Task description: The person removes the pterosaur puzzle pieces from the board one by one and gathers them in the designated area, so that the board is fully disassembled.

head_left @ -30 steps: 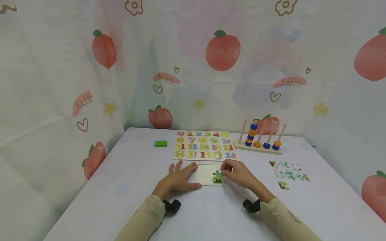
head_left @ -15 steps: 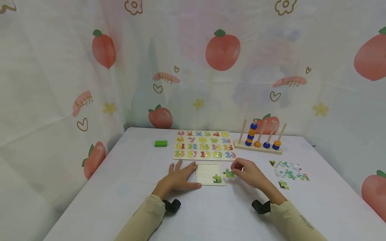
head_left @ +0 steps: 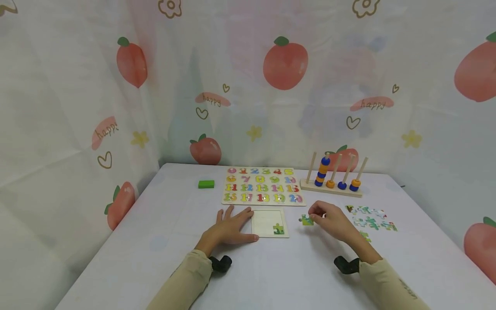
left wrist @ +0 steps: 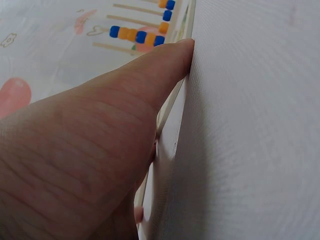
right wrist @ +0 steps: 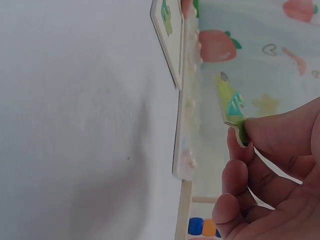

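Note:
A green jigsaw piece (head_left: 306,220) is pinched between the thumb and forefinger of my right hand (head_left: 332,221), held above the table to the right of the tray. In the right wrist view the same puzzle piece (right wrist: 231,102) shows clear of the tabletop. My left hand (head_left: 228,228) rests with spread fingers at the left edge of the pale square puzzle tray (head_left: 263,224). One green piece (head_left: 278,229) lies in that tray's lower right corner. The left wrist view shows the left thumb (left wrist: 150,75) against the tray's side.
Several loose jigsaw pieces (head_left: 372,222) lie at the right, one partly hidden by the right hand. Behind the tray is a number board (head_left: 263,186). A wooden peg stand with rings (head_left: 331,189) stands at the back right, and a green block (head_left: 206,184) at the back left.
My right hand has moved right, away from the tray, carrying a green jigsaw piece with it. The other piece stays in the tray's corner. My left hand has kept its place.

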Demonstrator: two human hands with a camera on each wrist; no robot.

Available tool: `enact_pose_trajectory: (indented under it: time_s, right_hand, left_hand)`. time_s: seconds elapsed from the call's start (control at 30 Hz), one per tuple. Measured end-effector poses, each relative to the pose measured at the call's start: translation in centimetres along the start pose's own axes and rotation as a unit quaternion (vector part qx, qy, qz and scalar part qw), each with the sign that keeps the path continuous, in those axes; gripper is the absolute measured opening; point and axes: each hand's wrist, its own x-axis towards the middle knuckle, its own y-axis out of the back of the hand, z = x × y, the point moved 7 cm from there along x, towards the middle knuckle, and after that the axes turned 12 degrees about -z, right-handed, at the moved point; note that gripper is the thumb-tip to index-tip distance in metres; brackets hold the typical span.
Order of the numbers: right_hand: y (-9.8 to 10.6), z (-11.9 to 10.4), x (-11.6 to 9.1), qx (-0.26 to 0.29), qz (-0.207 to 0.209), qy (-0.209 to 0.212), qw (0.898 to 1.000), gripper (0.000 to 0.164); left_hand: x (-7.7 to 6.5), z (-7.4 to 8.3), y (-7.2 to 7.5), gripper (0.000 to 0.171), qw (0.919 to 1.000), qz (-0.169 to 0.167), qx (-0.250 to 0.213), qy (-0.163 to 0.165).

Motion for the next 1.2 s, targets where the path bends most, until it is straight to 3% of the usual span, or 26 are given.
enact_pose_trajectory:
  time_s: [0.8,1.2]
  right_hand:
    - [2.8,2.9,-2.7,-0.006,0.028,-0.034,0.999,0.01]
    - [5.1,4.2,-4.4,-0.008,0.049,-0.054,0.997,0.012]
  left_hand:
    - [0.0,-0.1,0.0,0.091,1.0,-0.004,-0.007,0.0]
    - [-0.4,0.3,0.2,0.09,1.0,0.0,-0.006,-0.006]
